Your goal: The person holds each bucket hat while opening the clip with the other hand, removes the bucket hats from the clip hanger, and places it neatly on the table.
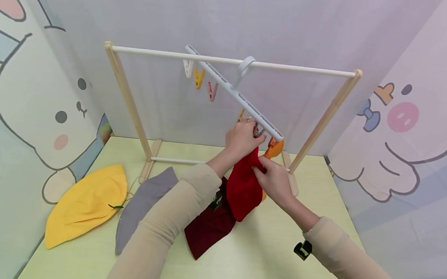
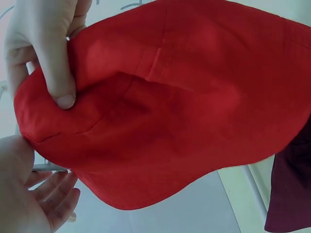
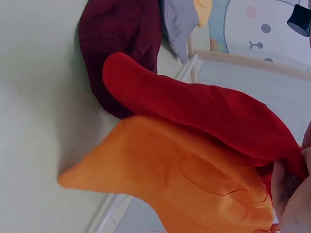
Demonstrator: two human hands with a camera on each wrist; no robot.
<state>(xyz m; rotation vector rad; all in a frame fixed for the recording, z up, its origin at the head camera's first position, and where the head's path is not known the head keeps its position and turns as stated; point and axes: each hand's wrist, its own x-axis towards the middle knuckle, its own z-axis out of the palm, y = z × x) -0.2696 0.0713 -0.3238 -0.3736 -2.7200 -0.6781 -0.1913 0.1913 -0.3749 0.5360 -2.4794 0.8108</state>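
Observation:
My left hand (image 1: 243, 136) is up beneath the right half of a pale blue hanger (image 1: 236, 93), pinching a small clothespin (image 1: 256, 129) that its fingers mostly cover. Below it, a red hat (image 2: 160, 107) dangles in folds. My right hand (image 1: 277, 180) pinches the upper part of that hat, its thumb pressed on the cloth in the left wrist view. Just behind hangs an orange hat (image 3: 180, 174), by an orange-red clothespin (image 1: 273, 142) at the hanger's right end. Whether the left hand's clothespin grips the red cloth is hidden.
White, yellow and pink clothespins (image 1: 198, 78) hang from the hanger's left half. The hanger hooks over a white rod (image 1: 167, 54) on a wooden rack (image 1: 127, 98). On the table lie a yellow hat (image 1: 86, 203), a grey hat (image 1: 141, 203) and a maroon hat (image 1: 209, 229).

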